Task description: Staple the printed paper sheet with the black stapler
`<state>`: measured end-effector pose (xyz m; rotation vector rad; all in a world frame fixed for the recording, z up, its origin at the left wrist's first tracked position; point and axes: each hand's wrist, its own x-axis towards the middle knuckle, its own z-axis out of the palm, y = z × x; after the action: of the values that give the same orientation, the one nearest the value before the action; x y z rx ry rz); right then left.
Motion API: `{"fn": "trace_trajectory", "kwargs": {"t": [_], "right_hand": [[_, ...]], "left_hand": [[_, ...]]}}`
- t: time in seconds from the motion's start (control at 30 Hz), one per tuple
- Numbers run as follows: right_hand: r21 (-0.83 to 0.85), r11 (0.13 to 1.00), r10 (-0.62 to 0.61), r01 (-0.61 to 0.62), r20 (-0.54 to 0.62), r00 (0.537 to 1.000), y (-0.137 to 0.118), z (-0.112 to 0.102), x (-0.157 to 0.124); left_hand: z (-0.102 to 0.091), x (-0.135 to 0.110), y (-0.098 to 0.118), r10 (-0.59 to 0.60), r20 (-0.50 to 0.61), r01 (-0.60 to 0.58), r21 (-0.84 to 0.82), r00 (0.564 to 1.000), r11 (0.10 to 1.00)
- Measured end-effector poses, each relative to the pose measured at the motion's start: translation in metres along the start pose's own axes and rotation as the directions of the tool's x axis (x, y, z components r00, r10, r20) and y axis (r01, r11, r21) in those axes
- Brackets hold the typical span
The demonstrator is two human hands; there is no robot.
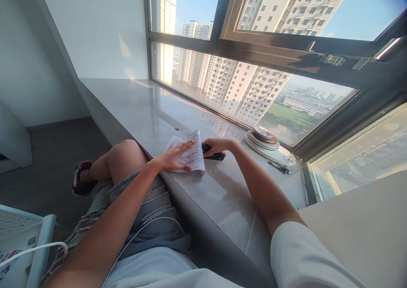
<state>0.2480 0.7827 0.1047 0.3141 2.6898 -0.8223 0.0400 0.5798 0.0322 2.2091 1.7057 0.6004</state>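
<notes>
A printed sheet of paper [193,156], folded or curled up at its far edge, lies on the grey marble window sill [143,110]. My left hand [174,156] rests flat on it with fingers stretched out. To the right of the paper, my right hand [216,145] is closed around a small black and red object [216,155], perhaps a stapler, which lies on the sill against the paper's edge.
A stack of round plates [265,140] stands on the sill to the right, near the window, with a small dark cable or clip [280,167] in front of it. My bent knee [125,152] leans against the sill's edge. A white rack [22,233] sits at lower left.
</notes>
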Motion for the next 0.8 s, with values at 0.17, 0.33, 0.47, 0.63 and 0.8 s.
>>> {"fn": "trace_trajectory", "kwargs": {"t": [0.17,0.33,0.47,0.63,0.8], "right_hand": [[0.015,1.000,-0.006,0.007,-0.040,0.999,0.000,0.000,-0.001],[-0.034,0.997,0.058,-0.063,-0.127,0.990,0.010,-0.004,-0.003],[-0.116,0.976,0.155,-0.182,-0.209,0.966,0.026,-0.011,-0.009],[-0.133,0.938,0.267,-0.321,-0.315,0.911,0.043,-0.017,-0.015],[-0.142,0.908,0.321,-0.394,-0.368,0.873,0.052,-0.020,-0.016]], "left_hand": [[-0.005,-0.004,0.001,-0.006,-0.049,0.005,-0.026,0.999,1.000],[-0.004,-0.004,-0.001,-0.008,-0.067,0.005,-0.040,0.998,0.999],[-0.001,-0.002,-0.002,-0.003,-0.058,0.003,0.000,0.998,1.000],[0.000,-0.002,0.001,-0.019,-0.049,0.021,0.035,0.999,0.999],[0.001,-0.001,0.003,-0.042,-0.036,0.045,0.084,0.998,0.995]]}}
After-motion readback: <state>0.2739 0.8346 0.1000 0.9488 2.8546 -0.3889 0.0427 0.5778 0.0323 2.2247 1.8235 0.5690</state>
